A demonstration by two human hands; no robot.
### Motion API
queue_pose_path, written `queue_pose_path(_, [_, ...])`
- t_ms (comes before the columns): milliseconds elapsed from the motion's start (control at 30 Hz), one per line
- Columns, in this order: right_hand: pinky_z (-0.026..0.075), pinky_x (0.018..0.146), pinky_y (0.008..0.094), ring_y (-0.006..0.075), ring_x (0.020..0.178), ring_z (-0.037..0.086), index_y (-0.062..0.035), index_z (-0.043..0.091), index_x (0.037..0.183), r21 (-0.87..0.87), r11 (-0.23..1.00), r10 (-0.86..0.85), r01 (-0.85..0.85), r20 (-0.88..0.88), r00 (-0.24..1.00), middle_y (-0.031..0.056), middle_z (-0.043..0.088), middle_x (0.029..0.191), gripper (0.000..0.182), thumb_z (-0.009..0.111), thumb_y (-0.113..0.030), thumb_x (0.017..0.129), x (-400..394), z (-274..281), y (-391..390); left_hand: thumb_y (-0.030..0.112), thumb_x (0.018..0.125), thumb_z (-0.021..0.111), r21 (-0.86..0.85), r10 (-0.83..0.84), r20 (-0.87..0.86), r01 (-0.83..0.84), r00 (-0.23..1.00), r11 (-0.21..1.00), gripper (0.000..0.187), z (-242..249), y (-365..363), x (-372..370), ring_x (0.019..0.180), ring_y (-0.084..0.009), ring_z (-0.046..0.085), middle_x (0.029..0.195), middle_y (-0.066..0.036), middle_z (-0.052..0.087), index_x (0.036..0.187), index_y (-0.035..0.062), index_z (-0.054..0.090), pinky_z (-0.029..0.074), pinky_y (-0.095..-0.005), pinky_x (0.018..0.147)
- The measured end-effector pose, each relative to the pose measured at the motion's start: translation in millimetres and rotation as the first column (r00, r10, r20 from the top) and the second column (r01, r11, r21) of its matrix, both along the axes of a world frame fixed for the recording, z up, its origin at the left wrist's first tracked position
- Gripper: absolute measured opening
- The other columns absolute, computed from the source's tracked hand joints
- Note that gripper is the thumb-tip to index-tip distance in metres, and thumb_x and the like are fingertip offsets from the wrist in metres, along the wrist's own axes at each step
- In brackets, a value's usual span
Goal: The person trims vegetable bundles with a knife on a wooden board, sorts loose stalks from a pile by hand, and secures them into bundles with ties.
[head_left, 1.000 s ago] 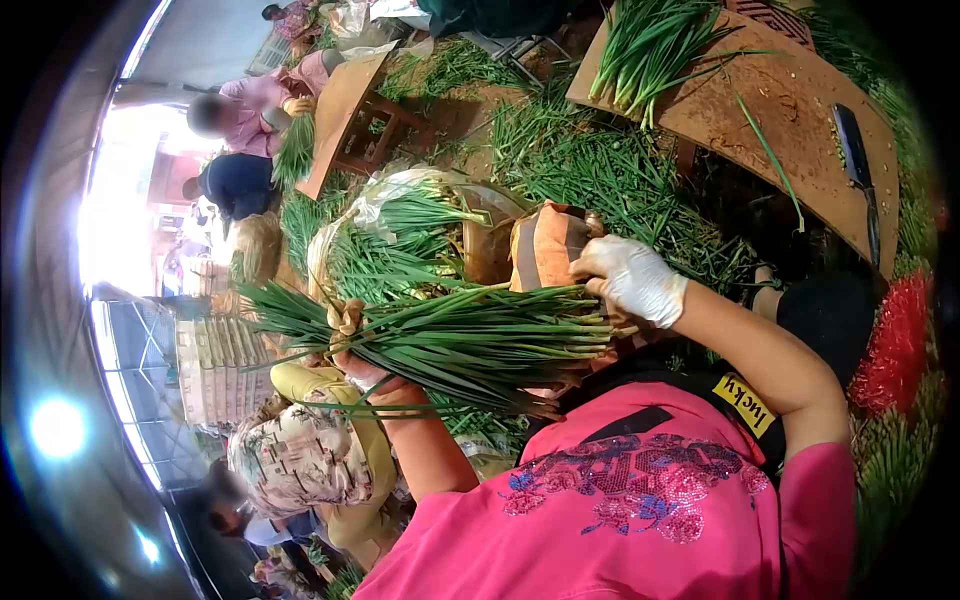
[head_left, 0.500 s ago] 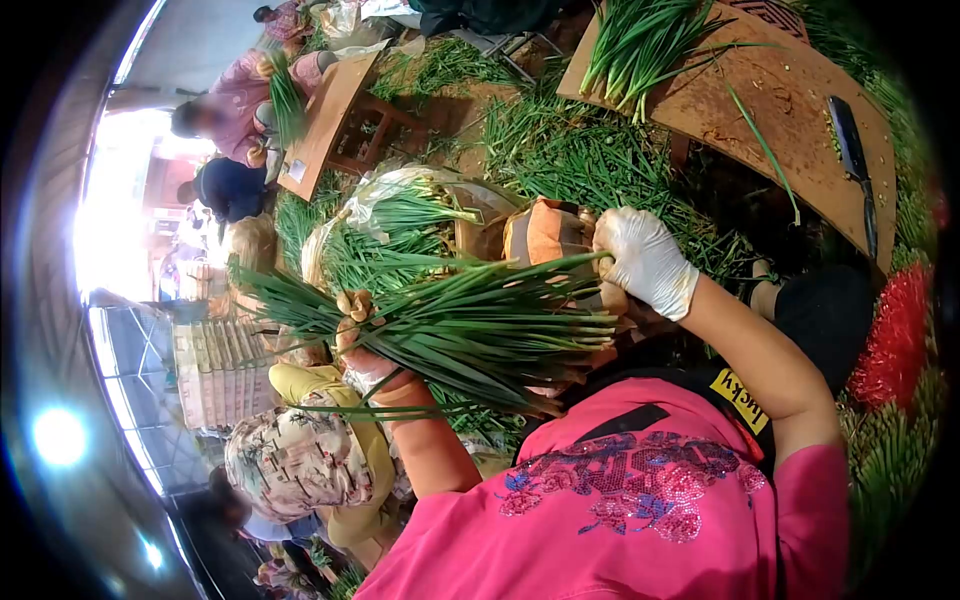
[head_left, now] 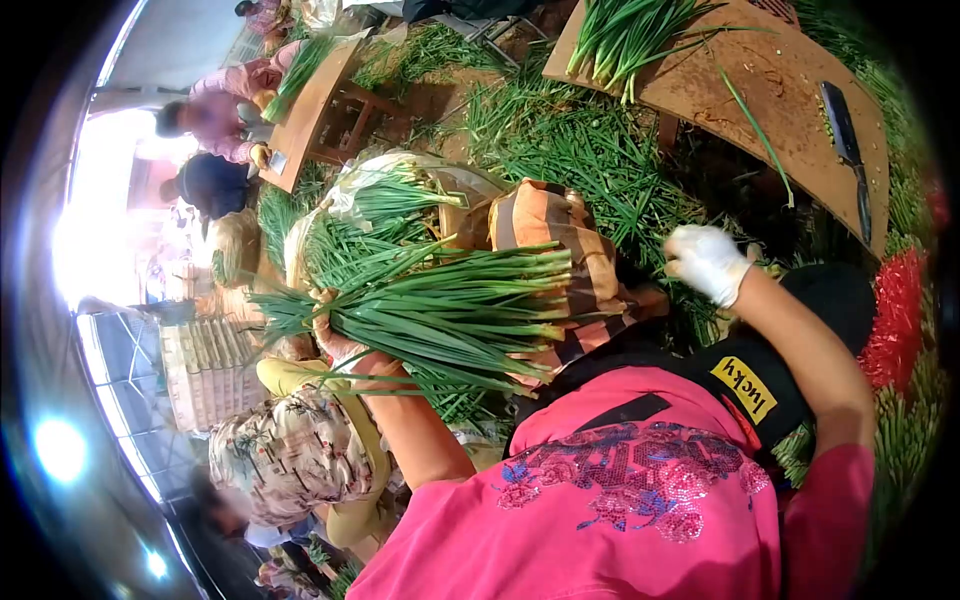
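Your left hand: grip clamped round leaf bunch | Your gloved right hand: apart from the bunch, grip cannot be told

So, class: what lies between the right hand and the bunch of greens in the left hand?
In the head view, striped cloth shows nearest the bunch, then loose greens on the ground towards the right hand.

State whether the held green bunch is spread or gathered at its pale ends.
Spread: the bunch fans out from the left hand toward its pale ends.
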State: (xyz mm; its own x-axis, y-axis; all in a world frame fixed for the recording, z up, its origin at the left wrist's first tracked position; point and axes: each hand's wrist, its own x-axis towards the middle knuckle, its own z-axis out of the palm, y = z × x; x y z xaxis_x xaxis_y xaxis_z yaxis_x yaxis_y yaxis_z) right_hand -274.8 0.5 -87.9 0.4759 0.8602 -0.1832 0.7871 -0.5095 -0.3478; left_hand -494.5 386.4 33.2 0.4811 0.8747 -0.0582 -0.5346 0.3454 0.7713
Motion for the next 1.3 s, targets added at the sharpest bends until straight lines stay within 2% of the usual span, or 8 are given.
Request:
queue_pose_path(67, [0.050, 0.068, 0.0364, 0.0289, 0.083, 0.062, -0.0052, 0.062, 0.080, 0.456, 0.873, -0.003, 0.174, -0.352, 0.936, 0.0139, 0.061, 0.087, 0.022, 0.064, -0.025, 0.072, -39.7, 34.8, 39.9, 0.029, 0.075, 0.059, -0.035, 0.091, 0.023, -0.090, 0.996, 0.995, 0.031, -23.9, 24.1, -7.9, 0.090, -0.0306, 0.059, 0.097, -0.011, 0.064, 0.098, 0.0076, 0.063, 0.048, -0.0476, 0.084])
queue_pose_path(133, [0.049, 0.066, 0.0387, 0.0311, 0.076, 0.062, -0.0074, 0.061, 0.077, 0.429, 0.903, 0.050, 0.033, -0.180, 0.982, 0.0118, 0.061, 0.080, 0.020, 0.066, -0.024, 0.069, -65.7, 18.9, 65.5, 0.030, 0.076, 0.057, -0.093, 0.094, -0.061, -0.100, 0.994, 0.991, 0.030, -10.3, 4.7, 1.4, 0.089, -0.0305, 0.060, 0.097, -0.010, 0.065, 0.097, 0.0084, 0.063, 0.048, -0.0478, 0.083])
queue_pose_path(333, [0.051, 0.061, 0.0376, 0.0302, 0.071, 0.063, -0.0093, 0.065, 0.074, -0.167, 0.986, 0.004, 0.024, 0.166, 0.986, 0.0112, 0.063, 0.074, 0.010, 0.064, -0.019, 0.074, -12.5, -27.2, 11.4, 0.036, 0.077, 0.055, -0.100, 0.242, -0.081, -0.250, 0.967, 0.963, 0.041, -33.0, 45.7, -21.2, 0.093, -0.0352, 0.059, 0.106, -0.014, 0.063, 0.105, 0.0063, 0.062, 0.049, -0.0507, 0.084])
queue_pose_path(533, [0.050, 0.071, 0.0339, 0.0289, 0.082, 0.062, -0.0048, 0.063, 0.093, 0.699, 0.674, -0.002, 0.238, -0.320, 0.947, 0.0110, 0.062, 0.088, 0.016, 0.063, -0.012, 0.079, -40.5, 70.6, 48.4, 0.038, 0.078, 0.052, -0.137, 0.182, -0.045, -0.186, 0.982, 0.973, 0.042, -27.5, 33.9, -12.5, 0.095, -0.0343, 0.059, 0.108, -0.013, 0.063, 0.107, 0.0088, 0.062, 0.047, -0.0504, 0.086])
queue_pose_path(700, [0.049, 0.074, 0.0307, 0.0258, 0.084, 0.062, -0.0044, 0.062, 0.102, 0.689, 0.532, -0.015, 0.492, -0.573, 0.819, 0.0108, 0.061, 0.092, 0.023, 0.064, -0.010, 0.080, -35.2, 99.9, 77.4, 0.028, 0.079, 0.056, -0.105, 0.091, 0.082, -0.082, 0.992, 0.991, 0.022, -0.7, 10.7, -3.1, 0.094, -0.0304, 0.061, 0.102, -0.007, 0.065, 0.096, 0.0157, 0.066, 0.049, -0.0511, 0.085])
queue_pose_path(933, [0.049, 0.065, 0.0317, 0.0267, 0.073, 0.062, -0.0013, 0.064, 0.086, 0.674, 0.679, 0.117, 0.291, -0.491, 0.863, 0.0118, 0.063, 0.081, 0.013, 0.061, -0.013, 0.082, -37.3, 111.6, 77.0, 0.029, 0.077, 0.058, -0.170, -0.068, 0.082, 0.081, 0.994, 0.982, 0.021, 19.0, -9.1, 13.1, 0.096, -0.0336, 0.059, 0.102, -0.009, 0.065, 0.091, 0.0147, 0.066, 0.046, -0.0545, 0.087])
queue_pose_path(967, [0.049, 0.061, 0.0336, 0.0288, 0.071, 0.062, -0.0018, 0.064, 0.083, 0.823, 0.567, 0.139, -0.020, -0.072, 0.988, 0.0130, 0.062, 0.079, 0.013, 0.058, -0.013, 0.083, -32.2, 92.6, 81.8, 0.030, 0.077, 0.058, -0.203, -0.093, 0.115, 0.115, 0.989, 0.972, 0.024, 10.3, 4.5, 9.6, 0.099, -0.0354, 0.058, 0.105, -0.012, 0.064, 0.093, 0.0129, 0.065, 0.045, -0.0554, 0.089])
queue_pose_path(1300, [0.047, 0.068, 0.0373, 0.0268, 0.074, 0.059, -0.0100, 0.062, 0.094, 0.780, 0.618, -0.066, -0.104, 0.184, 0.981, 0.0089, 0.057, 0.076, 0.024, 0.066, -0.022, 0.073, -44.7, 110.8, 70.9, 0.030, 0.078, 0.056, -0.181, -0.044, 0.062, 0.055, 0.997, 0.982, 0.028, 17.8, -11.8, 23.6, 0.095, -0.0347, 0.059, 0.105, -0.012, 0.063, 0.100, 0.0133, 0.063, 0.048, -0.0536, 0.086])
